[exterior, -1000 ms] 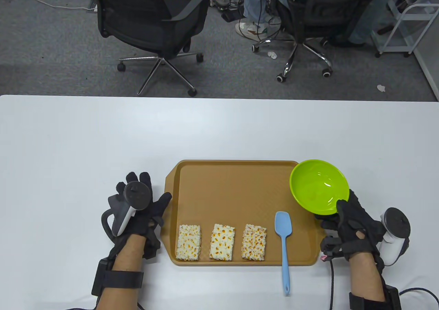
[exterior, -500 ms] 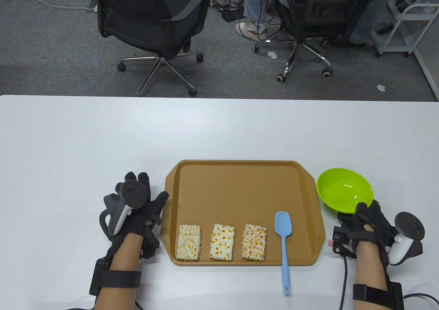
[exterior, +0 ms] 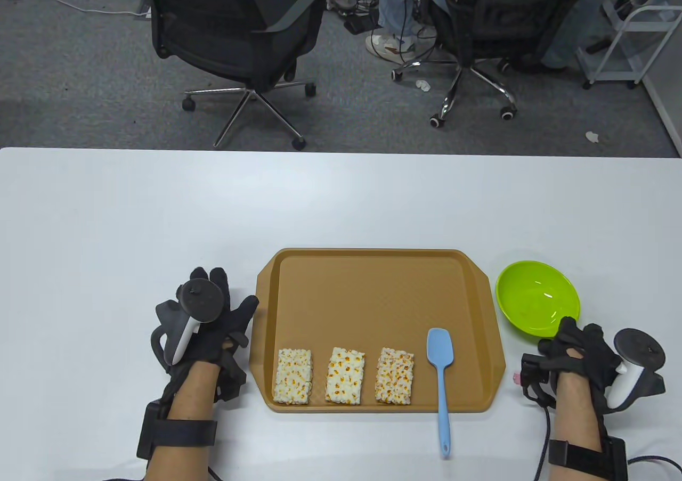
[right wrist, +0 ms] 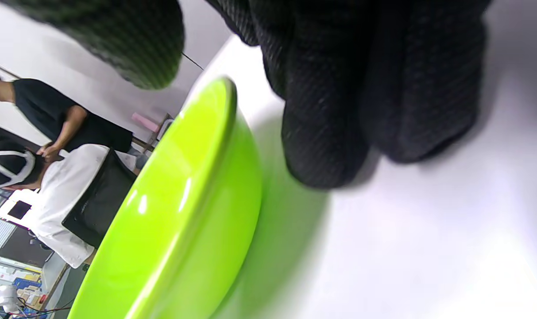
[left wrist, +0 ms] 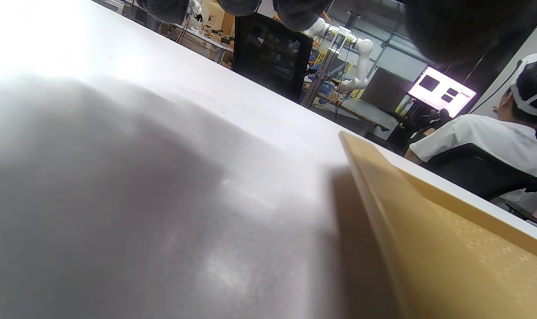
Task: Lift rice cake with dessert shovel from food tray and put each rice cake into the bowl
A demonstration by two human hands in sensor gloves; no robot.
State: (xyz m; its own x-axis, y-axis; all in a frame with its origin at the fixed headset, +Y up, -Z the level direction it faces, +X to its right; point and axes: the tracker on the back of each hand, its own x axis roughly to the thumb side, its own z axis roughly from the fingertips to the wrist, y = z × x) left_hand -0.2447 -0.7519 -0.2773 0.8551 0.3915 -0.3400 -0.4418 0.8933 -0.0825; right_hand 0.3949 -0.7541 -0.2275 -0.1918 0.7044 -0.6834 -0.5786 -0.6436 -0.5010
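Three rice cakes [exterior: 292, 376] [exterior: 345, 375] [exterior: 395, 375] lie in a row along the front of the brown food tray [exterior: 373, 254]. To their right lies the blue dessert shovel [exterior: 440, 349], its handle sticking out over the tray's front edge. The green bowl [exterior: 535, 297] stands on the table right of the tray and holds nothing. My right hand [exterior: 573, 337] sits at the bowl's near rim; in the right wrist view its fingers [right wrist: 339, 110] rest on the table beside the bowl [right wrist: 184, 199], thumb clear of the rim. My left hand [exterior: 224, 310] lies flat, fingers spread, left of the tray.
The tray's left rim [left wrist: 383, 199] shows close in the left wrist view. Beyond the table's far edge stand two office chairs [exterior: 240, 28] [exterior: 479, 17], one with a seated person. A white rack [exterior: 628, 39] stands at the far right.
My right hand carried the bowl from above the tray's right corner down onto the table to the right, then drew back a little and loosened. The left hand shifted slightly left.
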